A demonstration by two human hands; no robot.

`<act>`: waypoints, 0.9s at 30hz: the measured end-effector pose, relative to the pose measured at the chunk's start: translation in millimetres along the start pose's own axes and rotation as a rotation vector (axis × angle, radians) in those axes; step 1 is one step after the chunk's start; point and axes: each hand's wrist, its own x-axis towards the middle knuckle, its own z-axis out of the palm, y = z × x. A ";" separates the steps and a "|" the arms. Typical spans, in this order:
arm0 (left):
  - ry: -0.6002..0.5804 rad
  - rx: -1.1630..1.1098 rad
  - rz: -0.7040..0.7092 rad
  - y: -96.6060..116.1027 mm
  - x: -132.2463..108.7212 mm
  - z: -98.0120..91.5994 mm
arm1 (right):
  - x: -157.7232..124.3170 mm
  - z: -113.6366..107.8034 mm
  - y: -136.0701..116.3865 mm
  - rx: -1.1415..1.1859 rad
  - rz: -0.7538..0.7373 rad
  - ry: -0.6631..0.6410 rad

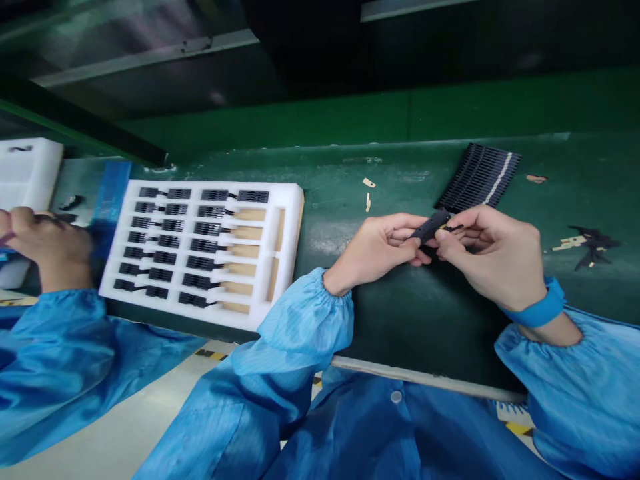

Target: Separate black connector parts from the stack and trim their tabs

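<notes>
Between my two hands is a small black plastic part, tilted, above the green bench. My left hand pinches its lower left end between thumb and fingers. At its other end, the thumb and fingers of my right hand close on a small dark piece with a pale spot; its exact kind is too small to tell. A blue band circles my right wrist. Just beyond my hands lies a block of stacked black ribbed parts with a pale stripe across it.
Left of me, a white foam tray holds rows of black parts. Loose black and cream pieces lie at the right, with cream scraps near the bench's middle. A co-worker's hand is at the far left, beside another white tray.
</notes>
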 end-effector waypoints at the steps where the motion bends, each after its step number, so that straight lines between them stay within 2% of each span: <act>1: 0.002 0.006 0.001 0.1 -0.1 0.0 | 0.0 -0.1 -0.1 -0.008 0.002 0.000; 27: 0.012 0.004 -0.003 0.4 -0.7 1.2 | 0.5 -0.1 0.8 -0.037 -0.020 0.007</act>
